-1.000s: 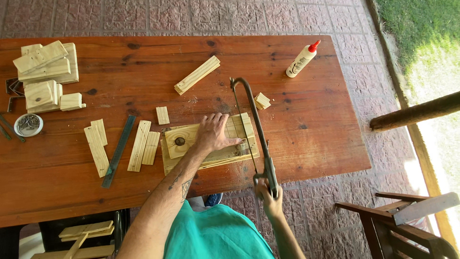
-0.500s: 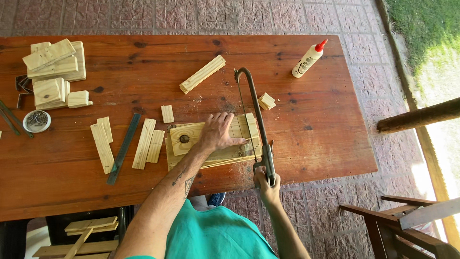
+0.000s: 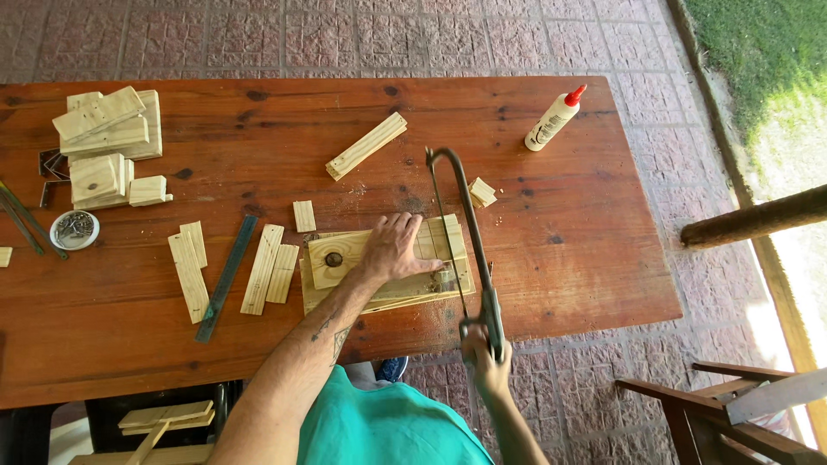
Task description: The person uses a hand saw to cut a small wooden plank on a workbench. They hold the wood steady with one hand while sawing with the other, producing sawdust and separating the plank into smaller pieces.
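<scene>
Head view: left hand presses flat, fingers spread, on the stiff, light wooden board at table centre, while right hand, at 5 o'clock, clamps the hacksaw handle, blade probably flexible.

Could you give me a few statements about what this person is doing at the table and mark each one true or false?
1. The right hand grips a saw. True.
2. The left hand lies on the glue bottle. False: it presses flat on the wooden boards; the bottle lies apart, farther back on the table.
3. The ruler lies left of the boards. True.
4. The small dish sits by the bottle. False: it is near the table's left end.
</scene>
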